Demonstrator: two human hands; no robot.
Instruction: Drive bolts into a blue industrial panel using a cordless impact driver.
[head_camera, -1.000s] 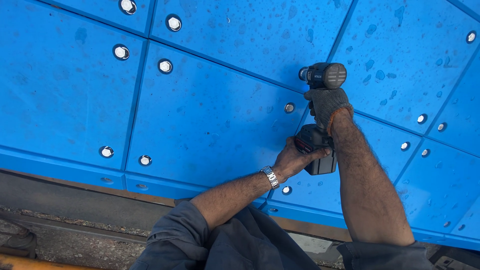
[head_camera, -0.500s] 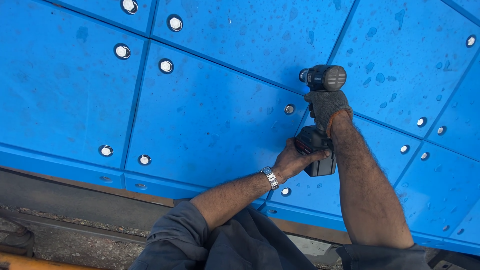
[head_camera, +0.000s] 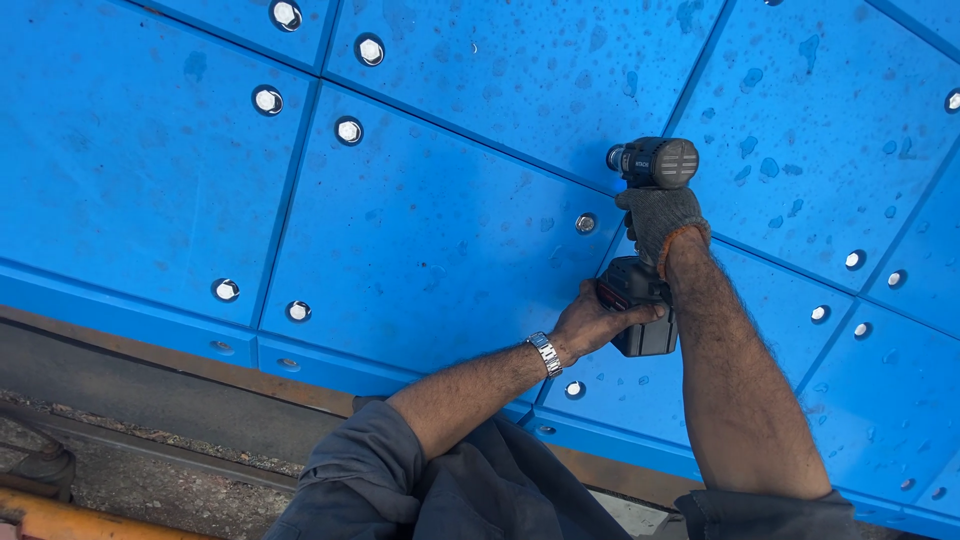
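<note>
Against blue panels, both hands gripping drill

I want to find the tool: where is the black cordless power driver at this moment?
In the head view, right of centre, the black cordless power driver presses against the blue bolted panel; the gloved right hand grips its handle and the bare left hand steadies its battery base.

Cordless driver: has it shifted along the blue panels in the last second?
No. The cordless driver sits just right of the same recessed bolt as before, gripped by the right hand; left hand steadies its battery.
</note>
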